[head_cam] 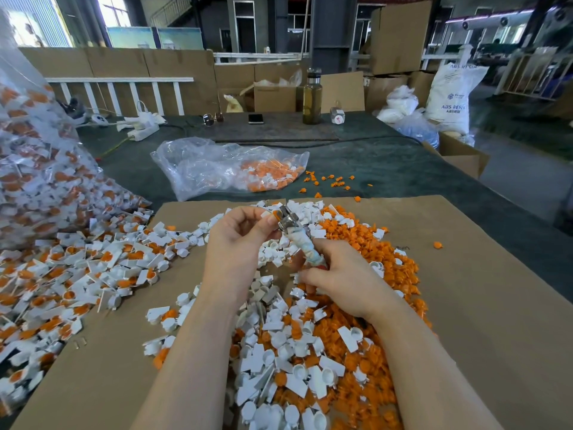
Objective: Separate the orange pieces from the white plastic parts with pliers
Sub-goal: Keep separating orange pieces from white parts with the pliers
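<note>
Currently right hand point(336, 274) grips tape-wrapped metal pliers point(294, 234) at frame centre; left hand point(238, 240) pinches a small white plastic part with orange piece point(270, 216) at the plier tip, above the brown cardboard sheet point(465, 305).

bottle point(312, 97) upright, top centre, dark liquid | phone point(255, 118) flat, left of bottle | sunglasses point(213, 118) further left | power strip point(143, 131) upper left | white ABS resin sack point(452, 94) upper right | cardboard boxes point(400, 35) behind
</note>
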`<control>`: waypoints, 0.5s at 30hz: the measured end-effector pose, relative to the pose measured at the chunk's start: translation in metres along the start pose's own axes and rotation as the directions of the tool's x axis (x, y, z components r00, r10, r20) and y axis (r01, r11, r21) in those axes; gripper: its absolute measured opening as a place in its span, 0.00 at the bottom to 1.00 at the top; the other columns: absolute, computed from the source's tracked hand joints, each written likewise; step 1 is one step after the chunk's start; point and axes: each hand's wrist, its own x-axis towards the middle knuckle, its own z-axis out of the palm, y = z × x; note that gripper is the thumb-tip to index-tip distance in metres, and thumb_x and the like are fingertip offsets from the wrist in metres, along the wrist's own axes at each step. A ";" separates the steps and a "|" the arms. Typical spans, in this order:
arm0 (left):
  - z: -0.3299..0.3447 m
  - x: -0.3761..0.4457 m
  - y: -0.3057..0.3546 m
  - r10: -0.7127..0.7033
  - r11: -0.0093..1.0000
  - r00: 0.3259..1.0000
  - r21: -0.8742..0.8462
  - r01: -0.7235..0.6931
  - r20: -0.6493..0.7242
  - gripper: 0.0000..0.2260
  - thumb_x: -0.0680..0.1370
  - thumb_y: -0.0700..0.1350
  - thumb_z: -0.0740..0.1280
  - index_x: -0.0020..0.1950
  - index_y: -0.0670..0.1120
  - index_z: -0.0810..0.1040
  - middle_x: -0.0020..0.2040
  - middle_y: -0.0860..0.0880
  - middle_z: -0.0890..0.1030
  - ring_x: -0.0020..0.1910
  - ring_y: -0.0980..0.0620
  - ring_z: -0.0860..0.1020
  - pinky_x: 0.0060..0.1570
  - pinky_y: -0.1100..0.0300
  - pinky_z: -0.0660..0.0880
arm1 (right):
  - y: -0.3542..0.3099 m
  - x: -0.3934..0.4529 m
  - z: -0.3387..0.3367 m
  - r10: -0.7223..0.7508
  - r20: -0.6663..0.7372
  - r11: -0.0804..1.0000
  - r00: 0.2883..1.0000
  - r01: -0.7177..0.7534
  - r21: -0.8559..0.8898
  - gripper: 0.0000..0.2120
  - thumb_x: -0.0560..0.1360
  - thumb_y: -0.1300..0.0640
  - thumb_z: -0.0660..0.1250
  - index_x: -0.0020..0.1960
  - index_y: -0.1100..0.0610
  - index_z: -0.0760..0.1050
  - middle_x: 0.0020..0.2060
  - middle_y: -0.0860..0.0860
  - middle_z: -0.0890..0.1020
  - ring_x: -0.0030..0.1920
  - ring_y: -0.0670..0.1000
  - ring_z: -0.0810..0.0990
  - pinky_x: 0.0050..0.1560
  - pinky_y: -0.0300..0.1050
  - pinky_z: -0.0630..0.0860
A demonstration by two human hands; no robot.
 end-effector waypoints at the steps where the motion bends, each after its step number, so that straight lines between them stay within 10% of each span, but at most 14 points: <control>1: 0.000 0.000 -0.001 0.000 1.000 1.000 -0.004 0.000 0.003 0.03 0.77 0.38 0.71 0.44 0.45 0.81 0.38 0.47 0.84 0.41 0.49 0.83 0.58 0.43 0.78 | 0.000 0.000 0.000 -0.004 0.003 1.000 1.000 0.004 0.007 0.06 0.74 0.62 0.67 0.50 0.54 0.78 0.37 0.46 0.79 0.35 0.45 0.79 0.37 0.49 0.78; 4: 0.001 0.001 -0.002 0.015 1.000 1.000 -0.014 -0.015 0.007 0.03 0.77 0.38 0.70 0.44 0.44 0.80 0.38 0.48 0.84 0.40 0.52 0.82 0.56 0.46 0.79 | 0.001 0.000 0.002 -0.022 -0.012 1.000 1.000 0.021 -0.010 0.07 0.74 0.63 0.65 0.47 0.53 0.78 0.31 0.44 0.76 0.28 0.40 0.73 0.28 0.38 0.69; 15: -0.001 0.002 0.001 -0.121 0.979 0.993 -0.168 0.119 0.001 0.03 0.78 0.37 0.68 0.45 0.42 0.80 0.37 0.51 0.85 0.36 0.57 0.83 0.41 0.64 0.80 | 0.005 0.003 0.010 -0.028 -0.104 0.989 0.994 0.012 -0.149 0.04 0.74 0.57 0.66 0.44 0.48 0.76 0.38 0.45 0.80 0.38 0.46 0.77 0.37 0.51 0.77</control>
